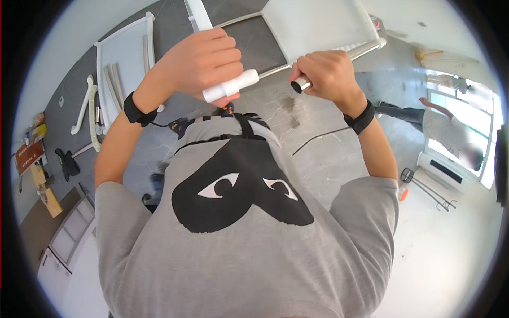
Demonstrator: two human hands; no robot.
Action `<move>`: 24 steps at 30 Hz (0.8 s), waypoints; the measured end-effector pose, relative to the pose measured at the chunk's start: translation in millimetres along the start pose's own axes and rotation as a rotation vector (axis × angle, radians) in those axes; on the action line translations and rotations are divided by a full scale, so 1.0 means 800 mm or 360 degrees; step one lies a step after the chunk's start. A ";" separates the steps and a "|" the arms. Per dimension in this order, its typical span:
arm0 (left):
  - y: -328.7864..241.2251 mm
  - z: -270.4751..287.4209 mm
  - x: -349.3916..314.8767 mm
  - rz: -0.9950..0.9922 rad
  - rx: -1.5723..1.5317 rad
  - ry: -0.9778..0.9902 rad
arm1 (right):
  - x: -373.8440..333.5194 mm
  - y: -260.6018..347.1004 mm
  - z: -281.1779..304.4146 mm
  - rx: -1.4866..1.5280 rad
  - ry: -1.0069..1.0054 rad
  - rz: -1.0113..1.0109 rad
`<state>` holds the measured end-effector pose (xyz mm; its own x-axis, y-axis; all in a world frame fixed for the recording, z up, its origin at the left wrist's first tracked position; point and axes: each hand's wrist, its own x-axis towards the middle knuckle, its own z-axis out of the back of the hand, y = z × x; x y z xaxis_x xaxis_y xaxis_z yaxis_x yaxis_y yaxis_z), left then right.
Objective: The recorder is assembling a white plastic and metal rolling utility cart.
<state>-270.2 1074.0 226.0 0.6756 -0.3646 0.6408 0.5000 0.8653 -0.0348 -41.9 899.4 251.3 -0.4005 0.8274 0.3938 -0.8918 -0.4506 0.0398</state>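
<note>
My left hand (204, 61) is closed around a white plastic tee-shaped pipe fitting (241, 83), whose round end sticks out past the fingers. A flat white bar (198, 15) runs up from behind this hand; whether it joins the fitting is hidden. To the right, my right hand (330, 73) grips a shiny metal tube (301, 84), its open end pointing toward the fitting with a gap between them. Beyond the hands lies a frame with a white panel (318, 29) and a white corner joint (381, 43).
Another white-panelled frame (124, 50) lies at the far left with loose metal tubes (113, 79) on it. Curved white plastic parts (87, 108) lie beside it. A person (445, 122) is at the right, near windows. A dark cable (323, 135) crosses the grey floor.
</note>
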 end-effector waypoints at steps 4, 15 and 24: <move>-0.002 0.006 0.002 -0.0004 0.0009 -0.0034 | 0.008 0.004 -0.021 -0.0301 -0.0547 0.0087; -0.013 0.026 -0.011 0.0364 0.0296 0.0131 | 0.022 0.061 -0.033 -0.0152 -0.0480 -0.0467; -0.048 0.056 -0.079 0.1791 0.0409 -0.0464 | -0.075 0.010 0.017 -0.0214 -0.0969 -0.1157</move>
<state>-356.3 1079.3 221.1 0.4997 0.7072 0.5001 -0.4409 0.7046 -0.5559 -22.5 841.8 240.5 0.4048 0.5561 0.7259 -0.9111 0.1780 0.3718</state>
